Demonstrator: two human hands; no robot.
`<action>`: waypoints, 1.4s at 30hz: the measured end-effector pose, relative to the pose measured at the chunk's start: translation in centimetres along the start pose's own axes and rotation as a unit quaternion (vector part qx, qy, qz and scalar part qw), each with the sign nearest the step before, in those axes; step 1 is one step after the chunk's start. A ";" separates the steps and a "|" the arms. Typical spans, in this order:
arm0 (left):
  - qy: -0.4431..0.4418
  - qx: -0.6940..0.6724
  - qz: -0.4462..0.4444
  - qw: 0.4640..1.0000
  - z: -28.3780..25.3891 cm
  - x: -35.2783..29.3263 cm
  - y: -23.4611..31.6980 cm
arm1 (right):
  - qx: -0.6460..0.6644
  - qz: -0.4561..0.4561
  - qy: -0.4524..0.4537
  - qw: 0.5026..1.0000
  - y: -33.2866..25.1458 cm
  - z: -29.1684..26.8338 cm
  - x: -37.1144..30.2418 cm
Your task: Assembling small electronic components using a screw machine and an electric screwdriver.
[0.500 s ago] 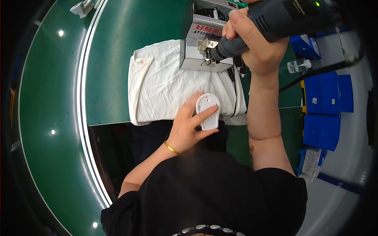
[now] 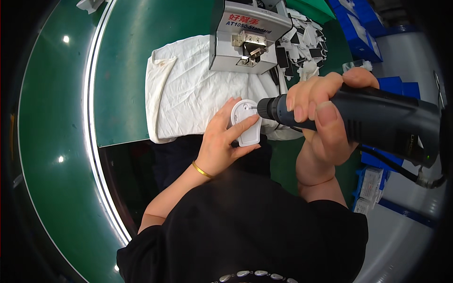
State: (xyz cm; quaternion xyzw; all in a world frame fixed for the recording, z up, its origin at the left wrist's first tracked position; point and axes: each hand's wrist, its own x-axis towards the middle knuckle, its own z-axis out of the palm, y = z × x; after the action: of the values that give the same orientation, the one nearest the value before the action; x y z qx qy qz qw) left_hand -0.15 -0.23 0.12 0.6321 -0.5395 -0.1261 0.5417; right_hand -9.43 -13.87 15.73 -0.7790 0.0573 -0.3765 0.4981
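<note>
My left hand (image 2: 222, 133) grips a small white plastic housing (image 2: 249, 137), rounded at its far end and straight at the near one, with its hollow inside facing up. The forefinger lies across its hollow. My right hand (image 2: 325, 111) is wrapped round a dark electric screwdriver (image 2: 377, 120) held nearly level. Its thin bit points left into the far, rounded part of the housing, at a screw hole; whether a screw sits on the tip is too small to tell. Beyond both hands stands a grey screw feeder (image 2: 245, 40) with a metal pick-up bracket on its front.
A folded white cloth (image 2: 188, 89) covers the green table (image 2: 127, 70) under and left of the feeder. Several loose white and black parts (image 2: 304, 40) are heaped right of it. Blue bins (image 2: 361, 40) line the right side. The screwdriver's cable (image 2: 396, 165) hangs at the right.
My right hand has brought the screwdriver from the feeder's bracket down to the white housing, turning it more level. My left hand keeps its hold; the view has shifted slightly.
</note>
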 end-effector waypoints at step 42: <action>0.030 -0.003 0.006 1.000 0.3 -0.5 -0.1 | 0.013 0.014 -0.006 1.000 2.1 2.0 0.5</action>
State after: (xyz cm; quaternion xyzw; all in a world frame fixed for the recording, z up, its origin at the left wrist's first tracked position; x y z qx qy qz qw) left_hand -0.49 0.02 -0.33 0.6311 -0.5263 -0.1052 0.5600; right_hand -7.21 -13.71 13.82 -0.7739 0.0603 -0.3651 0.5140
